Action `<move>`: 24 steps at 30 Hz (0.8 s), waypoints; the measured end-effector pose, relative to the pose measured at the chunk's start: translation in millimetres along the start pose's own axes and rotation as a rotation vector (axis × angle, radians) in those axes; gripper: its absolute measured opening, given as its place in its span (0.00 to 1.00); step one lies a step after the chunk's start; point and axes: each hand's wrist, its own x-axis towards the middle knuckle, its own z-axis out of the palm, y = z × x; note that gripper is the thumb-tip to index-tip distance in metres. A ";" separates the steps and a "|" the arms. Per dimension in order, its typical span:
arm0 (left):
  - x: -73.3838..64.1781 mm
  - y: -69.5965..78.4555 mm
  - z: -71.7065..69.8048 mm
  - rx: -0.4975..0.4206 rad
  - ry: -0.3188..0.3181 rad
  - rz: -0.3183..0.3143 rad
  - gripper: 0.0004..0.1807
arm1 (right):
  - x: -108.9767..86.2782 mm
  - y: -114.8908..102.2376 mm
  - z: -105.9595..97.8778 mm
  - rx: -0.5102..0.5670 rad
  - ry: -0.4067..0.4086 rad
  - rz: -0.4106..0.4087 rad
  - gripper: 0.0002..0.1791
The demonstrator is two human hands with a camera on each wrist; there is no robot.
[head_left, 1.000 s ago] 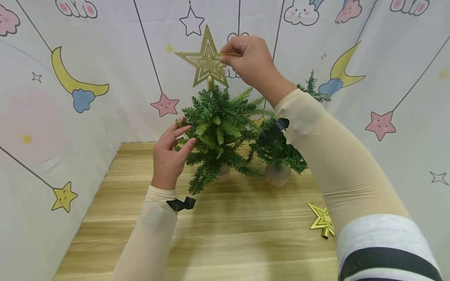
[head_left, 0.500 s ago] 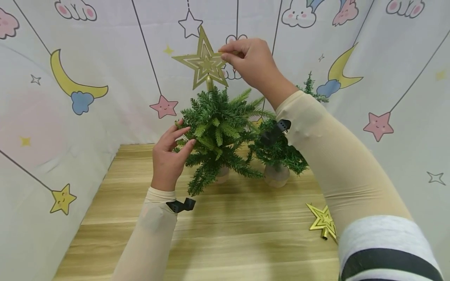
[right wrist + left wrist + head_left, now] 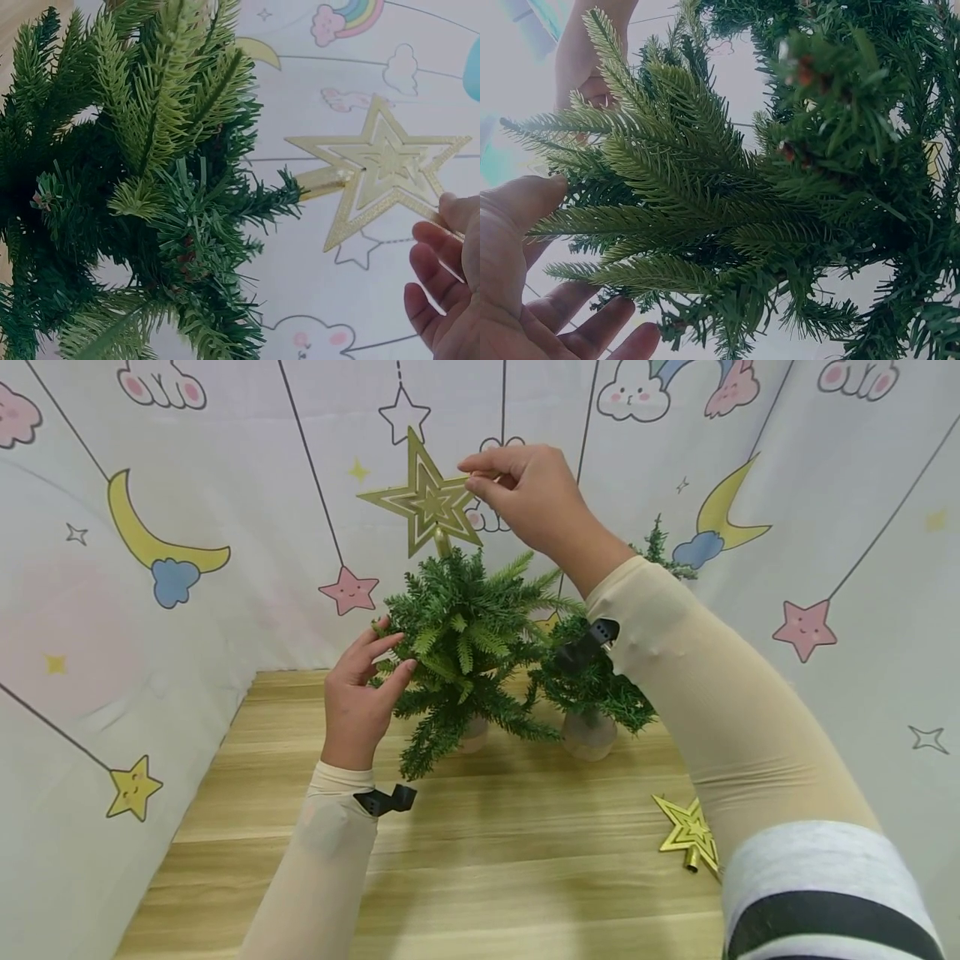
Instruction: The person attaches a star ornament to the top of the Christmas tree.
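Note:
A gold star topper (image 3: 429, 503) stands on the tip of the green artificial Christmas tree (image 3: 465, 635), leaning left. My right hand (image 3: 536, 497) pinches one of its points between thumb and fingers. In the right wrist view the hollow gold stem (image 3: 322, 182) of the star (image 3: 386, 169) sits over the end of the top twig (image 3: 274, 201). Low on the tree's left side, my left hand (image 3: 360, 693) has its fingers spread around the outer branches. Light green branch tips (image 3: 660, 180) lie between its thumb and fingers in the left wrist view.
A second, smaller tree (image 3: 600, 685) with a pale round base (image 3: 588, 735) stands behind and to the right, partly covered by my right arm. Another gold star topper (image 3: 686, 831) lies on the wooden table (image 3: 487, 852). A printed curtain (image 3: 262, 460) hangs behind.
The star topper has tipped further left on the treetop, and my right hand has shifted slightly left with it. My left hand keeps its place at the branches.

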 end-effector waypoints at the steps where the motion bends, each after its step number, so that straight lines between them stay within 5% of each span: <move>1: 0.2 0.0 0.3 -0.001 -0.001 -0.003 0.20 | -0.2 0.1 -0.7 -0.010 0.001 -0.002 0.18; 10: 1.6 -0.3 0.9 -0.006 -0.012 -0.011 0.22 | -15.3 1.3 -21.3 -0.051 0.086 -0.065 0.22; 18: 2.5 -4.0 1.5 0.009 -0.038 0.001 0.27 | -60.1 14.4 -64.9 -0.017 0.285 -0.185 0.18; 21: -1.3 -5.7 0.6 -0.005 -0.046 -0.005 0.33 | -84.4 24.7 -80.4 0.084 0.398 -0.243 0.14; 24: -8.7 -5.0 0.1 -0.027 -0.036 -0.025 0.42 | -113.9 34.9 -93.0 0.359 0.503 -0.306 0.10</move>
